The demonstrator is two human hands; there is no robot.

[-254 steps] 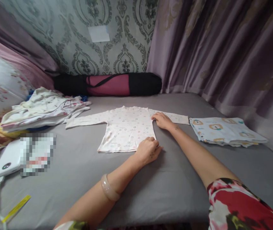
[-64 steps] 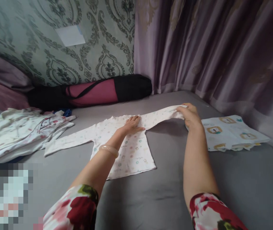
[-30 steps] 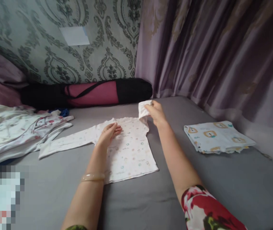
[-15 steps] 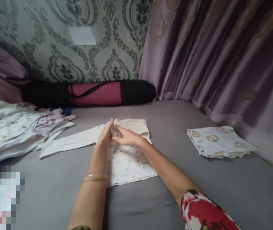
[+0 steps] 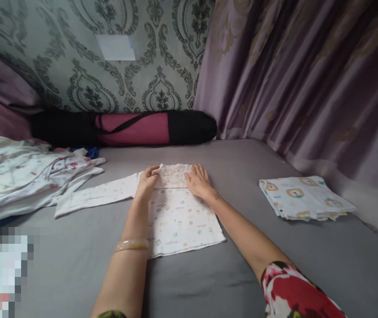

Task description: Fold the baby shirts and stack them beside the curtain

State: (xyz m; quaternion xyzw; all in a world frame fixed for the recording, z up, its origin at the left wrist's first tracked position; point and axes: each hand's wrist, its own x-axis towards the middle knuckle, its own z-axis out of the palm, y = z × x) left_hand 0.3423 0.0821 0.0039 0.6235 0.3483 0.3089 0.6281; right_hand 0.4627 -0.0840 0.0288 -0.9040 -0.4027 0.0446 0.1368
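A small white long-sleeved shirt [image 5: 184, 221] with a pale print lies on the grey bed sheet. One sleeve stretches out to the left; the other is folded across the chest as a band below the collar. My left hand [image 5: 146, 182] is at the left shoulder, its thumb and fingers closed on the cloth there. Flat on the right shoulder end of the folded band rests my right hand [image 5: 199, 180], fingers stretched out. A bangle circles my left forearm.
A heap of loose clothes [image 5: 20, 176] lies on the left. To the right is a folded white cloth [image 5: 308, 198] with a yellow animal print. A long black and dark-pink bag [image 5: 132, 129] lies along the wall, and a purple curtain [image 5: 275, 79] hangs at the right.
My right hand has moved right, from beside my left hand to the right shoulder. The folded sleeve now lies flat across the chest. My left hand stays near the left shoulder.
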